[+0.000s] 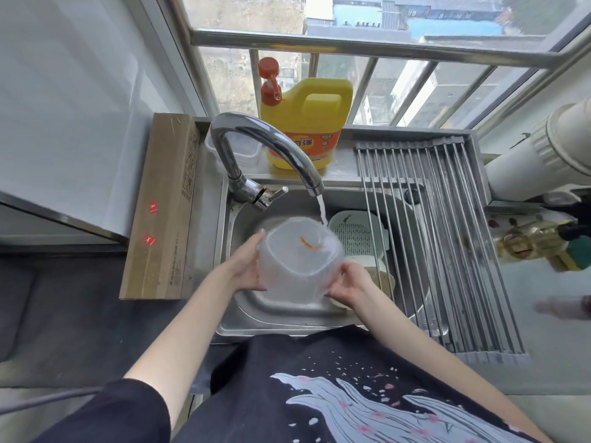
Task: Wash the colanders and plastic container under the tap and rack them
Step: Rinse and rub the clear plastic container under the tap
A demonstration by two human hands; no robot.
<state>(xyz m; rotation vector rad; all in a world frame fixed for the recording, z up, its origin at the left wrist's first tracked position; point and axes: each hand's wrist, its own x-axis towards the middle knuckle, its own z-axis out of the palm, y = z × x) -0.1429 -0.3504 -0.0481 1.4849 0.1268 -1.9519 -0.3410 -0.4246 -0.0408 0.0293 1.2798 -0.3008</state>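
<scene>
Clearly the washing was only just under way. Both hands were closed on a translucent colander (300, 260) held over the sink (256, 311): the left hand (244, 266) gripped its left wall with fingers wrapped round the rim, and the right hand (348, 284) cupped its lower right side, fingers curled under it. The colander was tilted so its mouth faced the camera, blurred as though being turned, and an orange scrap (309, 244) clung inside it. Water ran from the tap (268, 148) and struck the colander's far rim.

Two more pieces waited in the basin on the right: a white colander (358, 235) with a perforated floor, bearing a small dark speck near its back edge, and below it a cream-coloured plastic vessel (377, 276), partly hidden by the right hand, so whether it was the container could not be told. The roll-up drying rack (447, 238) across the right part of the sink carried nothing, so by my reading no item had yet been racked. A clear plastic container (246, 150) stood behind the tap beside the yellow detergent jug (307, 119); I could not tell whether it belonged to the job.
</scene>
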